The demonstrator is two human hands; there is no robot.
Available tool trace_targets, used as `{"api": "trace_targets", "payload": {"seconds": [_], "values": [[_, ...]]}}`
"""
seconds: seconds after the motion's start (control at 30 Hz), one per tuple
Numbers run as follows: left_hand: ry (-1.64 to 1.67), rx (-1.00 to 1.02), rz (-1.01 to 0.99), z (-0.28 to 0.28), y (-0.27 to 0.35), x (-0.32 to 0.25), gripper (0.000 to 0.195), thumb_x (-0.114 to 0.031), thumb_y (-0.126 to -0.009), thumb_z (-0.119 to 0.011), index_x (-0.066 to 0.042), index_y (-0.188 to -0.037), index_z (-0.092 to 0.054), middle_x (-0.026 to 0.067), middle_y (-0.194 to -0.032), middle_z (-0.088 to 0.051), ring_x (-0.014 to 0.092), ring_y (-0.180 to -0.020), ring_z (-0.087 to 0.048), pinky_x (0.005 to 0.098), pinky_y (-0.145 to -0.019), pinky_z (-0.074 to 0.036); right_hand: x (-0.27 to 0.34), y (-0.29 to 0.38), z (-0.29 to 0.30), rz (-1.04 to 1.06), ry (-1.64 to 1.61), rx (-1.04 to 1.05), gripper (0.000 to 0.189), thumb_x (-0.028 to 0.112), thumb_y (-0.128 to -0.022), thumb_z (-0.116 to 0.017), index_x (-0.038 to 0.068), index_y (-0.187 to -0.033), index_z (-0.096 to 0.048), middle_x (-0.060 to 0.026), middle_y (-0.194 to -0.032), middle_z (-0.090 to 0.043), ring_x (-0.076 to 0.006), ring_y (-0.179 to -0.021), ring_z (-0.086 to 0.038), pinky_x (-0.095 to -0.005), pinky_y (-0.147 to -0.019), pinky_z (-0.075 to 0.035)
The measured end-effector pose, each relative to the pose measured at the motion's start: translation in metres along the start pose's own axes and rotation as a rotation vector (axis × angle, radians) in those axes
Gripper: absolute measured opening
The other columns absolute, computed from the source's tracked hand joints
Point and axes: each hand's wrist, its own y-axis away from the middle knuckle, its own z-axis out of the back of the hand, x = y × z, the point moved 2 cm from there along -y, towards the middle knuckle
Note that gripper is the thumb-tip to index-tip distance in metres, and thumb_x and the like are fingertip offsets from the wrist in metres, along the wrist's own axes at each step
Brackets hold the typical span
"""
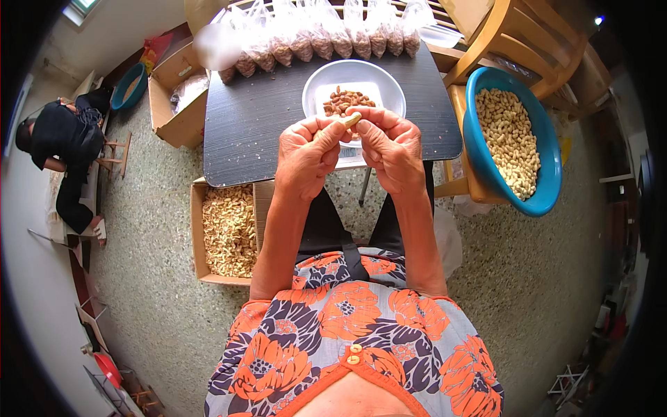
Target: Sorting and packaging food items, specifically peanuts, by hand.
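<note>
A peanut in its shell (351, 120) is pinched between the thumbs and fingers of both hands. My left hand (311, 151) grips its left end and my right hand (392, 146) its right end. Just beyond them stands a round metal bowl (312, 86), partly hidden by my fingers. Reddish-brown shelled peanuts (348, 100) lie in the bowl. It sits on a white kitchen scale (350, 160), whose display faces me at the edge of the black table (250, 130).
Several clear bags of shelled peanuts (341, 44) line the table's far edge. On a wooden chair (458, 130) at right rests a blue basin (542, 193) of unshelled peanuts. A cardboard box (198, 234) of shells stands at lower left. A person (65, 135) sits farther left.
</note>
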Motion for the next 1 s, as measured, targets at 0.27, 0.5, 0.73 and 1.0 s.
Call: {"api": "trace_targets", "payload": {"seconds": [0.27,0.5,0.73,1.0], "values": [[-0.08,-0.058,-0.06,-0.001,0.002,0.001,0.015,-0.01,-0.09,-0.062,0.004,-0.094,-0.062,0.0046,-0.074,-0.062,0.0,-0.044,-0.037,0.0148,-0.036,-0.025,-0.003,-0.002,-0.001,0.016,-0.029,-0.059,0.015,0.006,-0.084,-0.068,-0.004,-0.095,-0.063,-0.0019,-0.07,-0.062,0.0003,-0.046,-0.041,-0.0153,-0.039,-0.028],[-0.313,-0.156,-0.263,-0.007,0.004,-0.004,0.015,-0.011,-0.085,-0.069,0.0,-0.094,-0.069,-0.0085,-0.057,-0.05,-0.002,-0.046,-0.036,0.016,-0.04,-0.024,0.008,0.003,-0.007,0.045,0.301,-0.096,0.018,0.009,-0.083,-0.071,-0.004,-0.094,-0.064,-0.0032,-0.077,-0.065,-0.0007,-0.054,-0.051,-0.0157,-0.045,-0.038],[-0.261,-0.137,-0.259,-0.003,0.004,-0.001,0.016,-0.01,-0.081,-0.073,0.001,-0.092,-0.069,-0.0077,-0.056,-0.05,-0.001,-0.046,-0.037,0.0162,-0.04,-0.025,0.006,0.002,-0.007,0.074,0.343,-0.118,0.015,0.008,-0.083,-0.07,-0.004,-0.092,-0.068,-0.0057,-0.08,-0.067,-0.0062,-0.071,-0.061,-0.0188,-0.063,-0.049],[-0.201,-0.146,-0.15,0.0,0.004,0.002,0.013,-0.008,-0.079,-0.074,0.0,-0.087,-0.068,-0.0051,-0.055,-0.052,0.0,-0.043,-0.037,0.0167,-0.039,-0.026,0.005,0.003,-0.005,0.037,0.482,-0.138,0.012,0.008,-0.084,-0.066,-0.003,-0.089,-0.07,-0.0033,-0.075,-0.066,-0.0033,-0.067,-0.058,-0.0171,-0.058,-0.046]]}}
